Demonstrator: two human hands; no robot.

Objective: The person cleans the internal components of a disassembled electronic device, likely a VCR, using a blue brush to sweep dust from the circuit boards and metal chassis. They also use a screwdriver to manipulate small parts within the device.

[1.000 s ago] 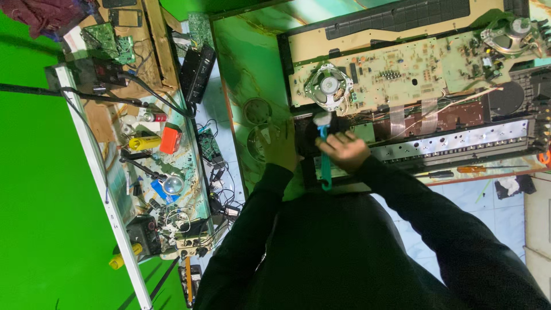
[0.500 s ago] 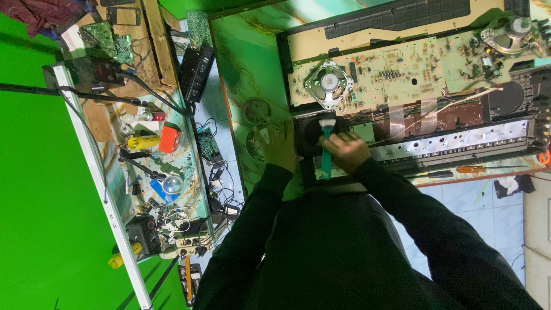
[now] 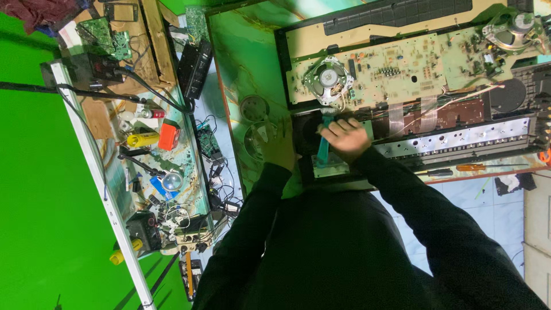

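An opened electronic keyboard lies on the green marbled table, its beige circuit board (image 3: 402,66) bare, with a round speaker (image 3: 328,80) at the board's left end. My right hand (image 3: 345,139) is closed around a teal-handled tool (image 3: 323,150) just below that speaker, over the dark edge of the keyboard case. My left hand (image 3: 279,146) rests flat with spread fingers on the table beside the case, partly over a round glass dish (image 3: 256,139). Black sleeves cover both arms.
A second dish (image 3: 254,107) sits above the first. A black-handled screwdriver (image 3: 437,171) and an orange-handled one (image 3: 472,167) lie by the table edge. A second speaker (image 3: 512,30) is at the far right. The cluttered glass shelf (image 3: 172,166) at left holds circuit boards, wires and a yellow bottle (image 3: 142,139).
My right hand with the teal tool has shifted slightly up toward the speaker. The left hand has stayed in place.
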